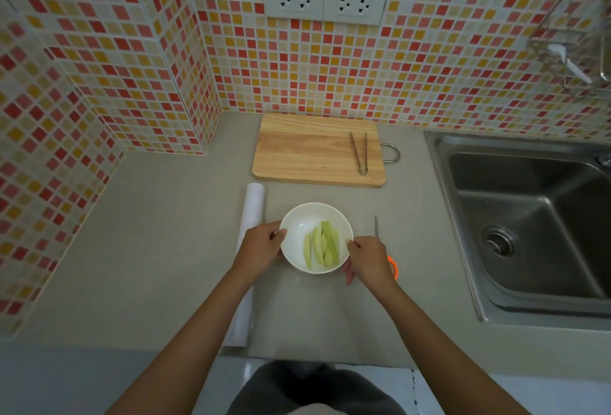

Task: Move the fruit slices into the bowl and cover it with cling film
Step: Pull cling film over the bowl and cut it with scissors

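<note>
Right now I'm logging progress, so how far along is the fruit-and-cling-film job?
Done: the fruit slices lie in the white bowl, and the cutting board holds only the tongs. In hand: the left hand and right hand hold the bowl's rim on either side. Left: no film visibly covers the bowl; the cling film roll lies beside it, a sheet seemingly spread underneath.

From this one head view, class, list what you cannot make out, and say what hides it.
- Scissors: only the blade tip and part of an orange handle show; the right hand covers the rest.
- Cling film roll: its middle is hidden by the left hand and forearm.
- Cling film sheet over the bowl: too transparent to tell whether it covers the rim.
- Sink: cut off by the right edge.
</note>
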`<state>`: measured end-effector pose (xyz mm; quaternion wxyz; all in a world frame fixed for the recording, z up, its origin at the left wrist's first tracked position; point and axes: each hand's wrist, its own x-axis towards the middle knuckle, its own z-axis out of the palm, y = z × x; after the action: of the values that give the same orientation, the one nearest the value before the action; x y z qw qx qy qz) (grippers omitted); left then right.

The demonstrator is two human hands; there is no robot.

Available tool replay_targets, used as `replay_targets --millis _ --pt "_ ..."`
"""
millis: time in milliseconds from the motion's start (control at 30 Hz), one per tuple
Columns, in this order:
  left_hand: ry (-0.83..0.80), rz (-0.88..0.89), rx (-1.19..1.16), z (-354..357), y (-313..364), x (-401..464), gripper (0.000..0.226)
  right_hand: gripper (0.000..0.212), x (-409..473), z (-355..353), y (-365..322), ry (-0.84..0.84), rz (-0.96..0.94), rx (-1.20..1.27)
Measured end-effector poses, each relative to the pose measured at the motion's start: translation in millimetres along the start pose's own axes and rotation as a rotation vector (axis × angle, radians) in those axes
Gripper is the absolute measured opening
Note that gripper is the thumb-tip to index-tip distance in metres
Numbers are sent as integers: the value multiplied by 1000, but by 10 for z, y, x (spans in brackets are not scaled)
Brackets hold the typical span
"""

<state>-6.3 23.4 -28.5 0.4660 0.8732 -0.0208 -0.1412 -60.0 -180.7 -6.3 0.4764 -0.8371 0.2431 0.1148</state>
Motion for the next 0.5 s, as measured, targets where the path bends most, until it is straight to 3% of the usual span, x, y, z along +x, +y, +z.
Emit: replay_targets --millis 267,433,500 --pt "2 -27 27 -25 54 14 32 39 2 -31 -17 3 12 1" --pt "403 -95 344 -144 -6 12 44 30 59 -103 -17 67 15 21" --pt "399 -166 432 -198 -72 3 56 28 101 -142 -24 128 6 23"
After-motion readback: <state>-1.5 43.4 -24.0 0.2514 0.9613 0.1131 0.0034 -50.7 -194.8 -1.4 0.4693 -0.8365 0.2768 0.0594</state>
